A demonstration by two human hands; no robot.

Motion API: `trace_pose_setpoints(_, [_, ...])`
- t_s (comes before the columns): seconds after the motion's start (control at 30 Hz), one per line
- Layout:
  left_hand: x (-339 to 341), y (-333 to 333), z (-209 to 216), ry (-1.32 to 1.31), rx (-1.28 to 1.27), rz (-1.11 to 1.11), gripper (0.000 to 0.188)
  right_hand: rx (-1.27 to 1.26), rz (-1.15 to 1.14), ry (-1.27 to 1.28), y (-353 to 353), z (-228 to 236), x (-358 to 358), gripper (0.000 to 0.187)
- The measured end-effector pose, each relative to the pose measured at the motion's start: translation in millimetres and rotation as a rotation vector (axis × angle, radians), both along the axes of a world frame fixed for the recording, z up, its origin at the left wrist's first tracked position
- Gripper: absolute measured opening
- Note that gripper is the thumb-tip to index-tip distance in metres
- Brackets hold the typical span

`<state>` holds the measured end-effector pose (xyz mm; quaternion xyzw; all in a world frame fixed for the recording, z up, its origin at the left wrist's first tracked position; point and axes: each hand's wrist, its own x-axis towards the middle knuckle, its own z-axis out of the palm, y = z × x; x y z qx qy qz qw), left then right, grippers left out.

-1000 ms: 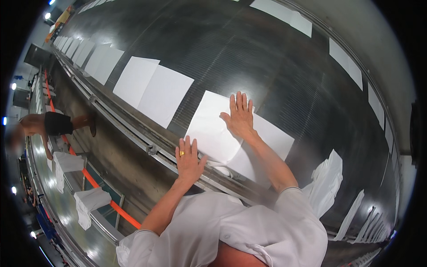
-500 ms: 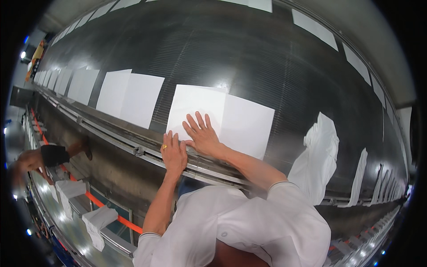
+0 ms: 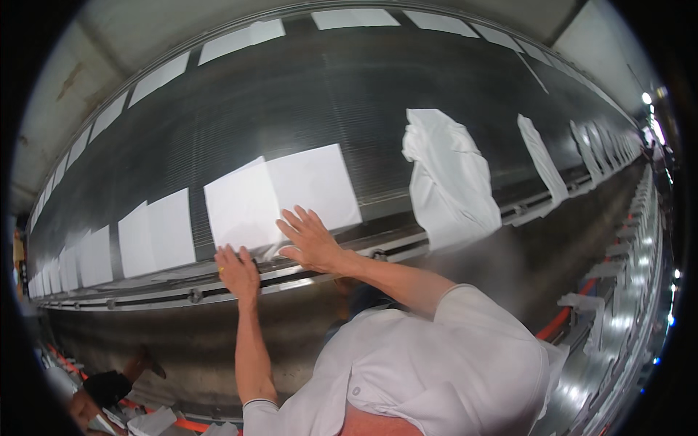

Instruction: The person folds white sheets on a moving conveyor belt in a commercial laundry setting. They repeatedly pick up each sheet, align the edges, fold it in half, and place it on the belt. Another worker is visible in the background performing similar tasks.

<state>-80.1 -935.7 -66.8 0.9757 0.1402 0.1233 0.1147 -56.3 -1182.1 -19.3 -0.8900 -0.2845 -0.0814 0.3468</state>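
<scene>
Head view had a big dark ribbed belt (image 3: pixel 305 94) running across everything, with white sheets (image 3: pixel 156 232) laid flat in a row along it. Going from the left: the left hand (image 3: pixel 238 270) sat flat with fingers loosely spread on the metal rail (image 3: pixel 145 291) at the belt's near edge, holding nothing, right at the bottom corner of the white cloth (image 3: pixel 280 192). The right hand (image 3: pixel 311 238) was spread wide and pressed onto that same cloth's lower edge, also gripping nothing. So I'd say this was the smoothing-down bit, and the next move probably needed both palms sliding outward to flatten that corner. Further right a crumpled white cloth (image 3: pixel 451 174) hung bunched over the rail, close enough to get in the way. Another person's gloved hand (image 3: pixel 102 389) was down low on the left.
</scene>
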Motion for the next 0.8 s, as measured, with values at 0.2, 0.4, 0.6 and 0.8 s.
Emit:
trace_pose_setpoints(0.2, [-5, -7, 14, -0.305, -0.358, 0.028, 0.056, 0.108, -0.382, -0.091, -169, 26, -89, 0.029])
trace_pose_setpoints(0.4, [11, -121, 42, -0.327, -0.62, -0.127, 0.04, 0.231, -0.99, -0.03, -371, 11, -78, 0.016])
trace_pose_setpoints(0.6, [88, -333, 38, -0.057, -0.879, -0.228, 0.031, 0.054, -1.014, -0.17, -520, -20, 24, 0.018])
trace_pose_setpoints(0.8, [174, -487, 33, 0.117, -0.529, -0.19, 0.05, 0.015, -0.895, -0.126, -561, -53, 137, 0.023])
